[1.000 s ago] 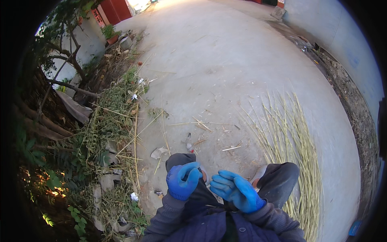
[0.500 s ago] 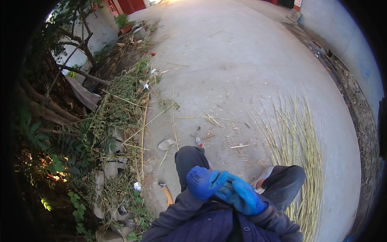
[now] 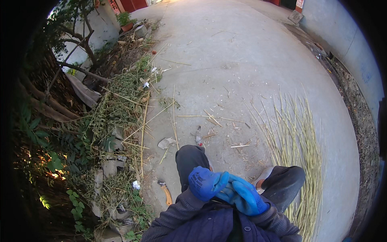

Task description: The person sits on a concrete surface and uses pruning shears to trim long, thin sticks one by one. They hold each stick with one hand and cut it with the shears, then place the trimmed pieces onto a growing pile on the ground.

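Observation:
Both my hands wear blue work gloves and are pressed together over my lap. My left hand (image 3: 203, 183) is closed, its darker blue back turned up, with its fingers against the other glove. My right hand (image 3: 244, 197) has its fingers bent and pressed together, meeting the left one. Whether anything lies between the gloves is hidden. My dark trousered knees (image 3: 192, 159) are bent on either side of the hands. Just right of my right leg lies a large spread of long, thin yellow-green stalks (image 3: 304, 149) on the concrete.
A tool with an orange-brown handle (image 3: 166, 195) lies left of my leg. Ahead are scattered stalk pieces (image 3: 211, 117) and a pale scrap (image 3: 166, 143). Cut weeds (image 3: 117, 105), bricks (image 3: 109, 168) and a tree (image 3: 82, 42) line the left; a pale wall (image 3: 342, 36) runs along the right.
The view has shifted very slightly. My hands stay together over my lap, with almost no movement.

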Motion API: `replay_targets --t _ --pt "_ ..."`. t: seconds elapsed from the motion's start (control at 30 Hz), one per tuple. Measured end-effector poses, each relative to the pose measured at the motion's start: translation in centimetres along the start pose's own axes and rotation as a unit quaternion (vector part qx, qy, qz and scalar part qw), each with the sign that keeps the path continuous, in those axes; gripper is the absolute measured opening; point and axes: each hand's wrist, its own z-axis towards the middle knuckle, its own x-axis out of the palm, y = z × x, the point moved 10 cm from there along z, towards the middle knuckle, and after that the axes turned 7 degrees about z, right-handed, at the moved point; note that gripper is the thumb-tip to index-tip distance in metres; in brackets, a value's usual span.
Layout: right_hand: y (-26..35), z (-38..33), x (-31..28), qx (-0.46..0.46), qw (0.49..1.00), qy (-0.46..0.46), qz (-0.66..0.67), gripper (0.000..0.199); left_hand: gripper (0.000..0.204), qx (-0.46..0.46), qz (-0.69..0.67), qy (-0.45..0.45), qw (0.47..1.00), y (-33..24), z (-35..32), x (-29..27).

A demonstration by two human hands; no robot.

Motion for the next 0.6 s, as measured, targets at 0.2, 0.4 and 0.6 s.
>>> replay_targets --t 0.2,0.4,0.6 --pt "-0.1 0.1 0.2 0.008 0.999 0.039 -0.002 0.063 0.019 0.004 0.033 0.002 0.999 -0.2 -0.4 -0.1" --pt "-0.1 -0.3 0.7 0.011 0.997 0.074 0.010 0.072 0.019 0.094 0.104 -0.029 0.990 -1.7 -1.5 -0.9" --pt "0.0 -0.4 0.6 0.038 0.998 0.041 0.005 0.083 0.019 0.069 0.100 -0.058 0.991 -1.1 -1.1 -0.7"
